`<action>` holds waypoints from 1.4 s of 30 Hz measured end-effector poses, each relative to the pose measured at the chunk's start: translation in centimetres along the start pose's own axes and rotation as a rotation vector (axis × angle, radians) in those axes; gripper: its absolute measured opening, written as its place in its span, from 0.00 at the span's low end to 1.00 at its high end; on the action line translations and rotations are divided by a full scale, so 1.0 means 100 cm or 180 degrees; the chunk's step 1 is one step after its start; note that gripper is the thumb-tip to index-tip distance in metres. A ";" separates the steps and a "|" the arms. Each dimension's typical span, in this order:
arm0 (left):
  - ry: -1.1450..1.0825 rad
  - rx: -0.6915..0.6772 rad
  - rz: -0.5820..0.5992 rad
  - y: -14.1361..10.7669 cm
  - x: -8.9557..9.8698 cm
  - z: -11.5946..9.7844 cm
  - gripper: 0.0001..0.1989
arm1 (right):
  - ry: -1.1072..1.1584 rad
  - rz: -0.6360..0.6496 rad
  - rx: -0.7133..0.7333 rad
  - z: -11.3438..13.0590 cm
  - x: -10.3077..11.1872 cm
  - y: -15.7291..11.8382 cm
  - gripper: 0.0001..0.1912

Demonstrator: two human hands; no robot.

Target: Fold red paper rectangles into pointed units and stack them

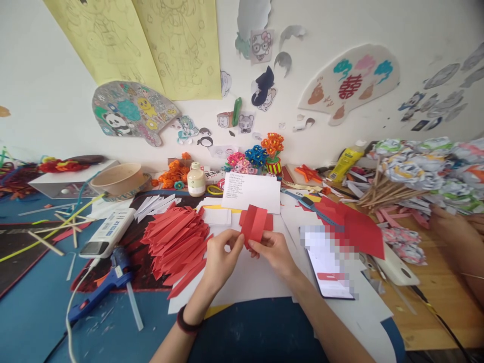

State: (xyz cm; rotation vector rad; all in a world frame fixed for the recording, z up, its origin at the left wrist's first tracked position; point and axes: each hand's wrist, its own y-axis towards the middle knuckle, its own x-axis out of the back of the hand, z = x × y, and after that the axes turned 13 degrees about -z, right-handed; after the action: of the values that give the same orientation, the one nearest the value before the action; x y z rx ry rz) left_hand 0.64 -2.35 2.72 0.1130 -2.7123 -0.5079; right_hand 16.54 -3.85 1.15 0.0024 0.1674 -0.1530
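Note:
Between both hands, above the white paper sheets (245, 282), I hold a creased piece of red paper (257, 222). My left hand (224, 257) pinches its lower left corner between thumb and forefinger. On the lower right edge, the thumb and fingers of my right hand (276, 252) are closed. More red paper shows behind the held piece; whether it is separate I cannot tell. Left of my left hand lies a big heap of folded red paper strips (176, 244). A handwritten white card (251, 191) lies just beyond the held paper.
A blue glue gun (104, 287) and a white power bank (109, 232) with a cable lie at left. To the right are a phone (328, 267), red sheets (355, 227) and a smartwatch (308, 202). Another person's hand (446, 227) is at the far right.

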 end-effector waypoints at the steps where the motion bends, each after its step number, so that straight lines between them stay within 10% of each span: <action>1: 0.0009 -0.0026 -0.0010 0.000 0.000 0.000 0.11 | -0.0015 -0.0015 0.0003 0.000 0.000 0.000 0.13; 11: -0.0159 -0.0033 0.0689 0.002 0.004 -0.002 0.14 | -0.0130 -0.0325 0.0031 0.001 0.004 0.001 0.13; 33: 0.0055 0.0244 0.0711 -0.001 0.006 0.000 0.14 | -0.0403 -0.0298 0.0220 0.003 0.012 0.001 0.14; 42: 0.0031 0.0306 -0.0115 0.002 0.009 0.000 0.06 | -0.0728 0.0211 0.0164 -0.004 0.007 -0.003 0.15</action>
State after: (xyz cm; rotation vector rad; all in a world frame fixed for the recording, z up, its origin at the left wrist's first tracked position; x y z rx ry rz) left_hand -0.17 -2.33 3.11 0.1901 -2.7297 -0.3860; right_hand 17.17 -4.22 0.68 0.0416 -0.0650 -0.0903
